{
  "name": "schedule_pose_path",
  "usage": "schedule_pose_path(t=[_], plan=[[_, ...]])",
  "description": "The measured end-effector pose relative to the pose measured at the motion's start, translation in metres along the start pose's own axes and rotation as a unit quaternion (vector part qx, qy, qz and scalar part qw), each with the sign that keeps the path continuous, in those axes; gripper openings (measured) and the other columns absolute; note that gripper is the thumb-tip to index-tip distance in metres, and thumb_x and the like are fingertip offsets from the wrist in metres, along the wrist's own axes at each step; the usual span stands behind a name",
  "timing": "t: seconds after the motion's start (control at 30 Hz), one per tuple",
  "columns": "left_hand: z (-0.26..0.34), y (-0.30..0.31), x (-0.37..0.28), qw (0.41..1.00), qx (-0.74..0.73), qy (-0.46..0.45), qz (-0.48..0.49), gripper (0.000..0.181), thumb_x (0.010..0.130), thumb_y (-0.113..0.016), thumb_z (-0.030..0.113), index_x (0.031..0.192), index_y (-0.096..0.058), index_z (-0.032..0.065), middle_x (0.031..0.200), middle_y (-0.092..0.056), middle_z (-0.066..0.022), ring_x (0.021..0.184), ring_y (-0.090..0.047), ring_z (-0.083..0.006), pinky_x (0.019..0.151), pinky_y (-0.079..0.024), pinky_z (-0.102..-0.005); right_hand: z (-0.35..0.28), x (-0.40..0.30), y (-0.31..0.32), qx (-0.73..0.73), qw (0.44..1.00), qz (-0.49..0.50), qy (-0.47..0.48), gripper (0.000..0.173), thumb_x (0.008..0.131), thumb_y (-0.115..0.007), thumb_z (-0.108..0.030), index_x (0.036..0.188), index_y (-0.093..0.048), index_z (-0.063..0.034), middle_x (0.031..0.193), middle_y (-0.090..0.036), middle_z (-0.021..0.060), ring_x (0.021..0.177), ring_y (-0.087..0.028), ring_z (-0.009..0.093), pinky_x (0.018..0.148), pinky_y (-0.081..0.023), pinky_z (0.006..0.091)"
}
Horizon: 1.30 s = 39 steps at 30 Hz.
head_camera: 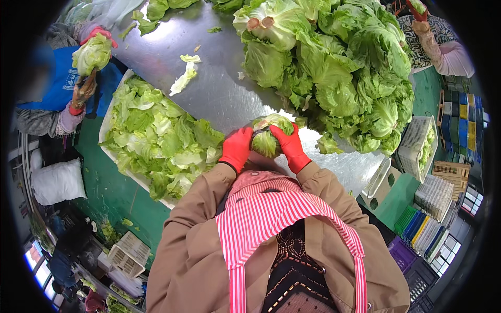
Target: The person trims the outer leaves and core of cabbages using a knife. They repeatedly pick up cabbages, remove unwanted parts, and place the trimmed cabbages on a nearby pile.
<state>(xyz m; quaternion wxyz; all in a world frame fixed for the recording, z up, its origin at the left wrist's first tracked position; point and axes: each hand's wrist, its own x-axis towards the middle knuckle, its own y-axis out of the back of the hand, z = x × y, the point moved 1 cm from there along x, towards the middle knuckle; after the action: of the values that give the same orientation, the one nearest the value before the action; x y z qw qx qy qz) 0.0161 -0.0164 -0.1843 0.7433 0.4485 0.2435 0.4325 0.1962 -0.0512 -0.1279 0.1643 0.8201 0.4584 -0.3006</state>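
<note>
Between my two red-gloved hands is a lettuce head (267,145), held just over the near edge of the metal table (219,70). My left hand (237,146) presses against its left side. On the right side, the fingers and thumb of my right hand (290,145) wrap around it. A dark, narrow thing lies across the lettuce near my left fingers; what it is cannot be made out. Beyond my right hand rises a large pile of lettuce heads (325,74). Left of my left hand stands a white crate (106,121) full of loose lettuce leaves (160,137).
A co-worker's gloved hands at upper left hold another lettuce (92,54); a second person's arm (434,47) shows at upper right. Leaf scraps (184,76) lie on the table. A white plastic crate (417,148) stands to the right, stacked crates (417,231) behind it.
</note>
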Motion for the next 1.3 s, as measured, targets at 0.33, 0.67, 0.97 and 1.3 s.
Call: schedule_pose_path(t=[0.33,0.67,0.97,1.3], plan=[[-0.035,0.02,0.05,0.931,-0.297,0.21,0.035,0.023,0.099,-0.059,0.028,0.104,-0.059,0.0047,0.089,-0.065,-0.0157,0.08,-0.064,-0.0322,0.071,-0.052,-0.0421,0.03,0.001,0.019,0.027,0.993,-0.07,0.086,0.08,0.079,-0.083,-0.016,0.144,-0.037,-0.0087,0.131,-0.056,0.0119,0.12,-0.055,0.023,0.101,-0.048,0.0375],[0.049,0.081,0.047,0.948,-0.31,0.072,0.002,0.04,0.088,-0.074,0.027,0.117,-0.064,0.0014,0.1,-0.064,-0.0117,0.083,-0.062,-0.0222,0.078,-0.051,-0.0318,-0.026,0.0,0.04,-0.013,0.979,-0.181,0.096,0.085,0.075,-0.087,-0.013,0.146,-0.04,-0.0068,0.132,-0.058,0.0106,0.118,-0.057,0.02,0.1,-0.048,0.0354],[0.048,0.159,0.073,0.815,-0.526,0.238,0.045,0.022,0.09,-0.073,0.014,0.107,-0.067,0.0031,0.09,-0.066,0.0025,0.082,-0.057,-0.0054,0.076,-0.048,-0.0233,-0.084,-0.028,0.034,0.106,0.902,-0.414,0.062,0.096,0.078,-0.081,-0.034,0.155,-0.031,-0.0076,0.151,-0.044,0.0076,0.137,-0.042,0.021,0.114,-0.034,0.0371],[-0.052,0.137,0.055,0.779,-0.505,0.303,0.214,0.011,0.091,-0.072,0.017,0.094,-0.069,0.006,0.071,-0.057,0.0071,0.062,-0.05,-0.0052,0.057,-0.041,-0.0234,-0.062,0.02,0.026,0.316,0.886,-0.319,-0.119,0.06,0.094,-0.067,-0.033,0.143,-0.047,-0.0032,0.139,-0.057,0.0111,0.127,-0.055,0.027,0.109,-0.044,0.0425]])
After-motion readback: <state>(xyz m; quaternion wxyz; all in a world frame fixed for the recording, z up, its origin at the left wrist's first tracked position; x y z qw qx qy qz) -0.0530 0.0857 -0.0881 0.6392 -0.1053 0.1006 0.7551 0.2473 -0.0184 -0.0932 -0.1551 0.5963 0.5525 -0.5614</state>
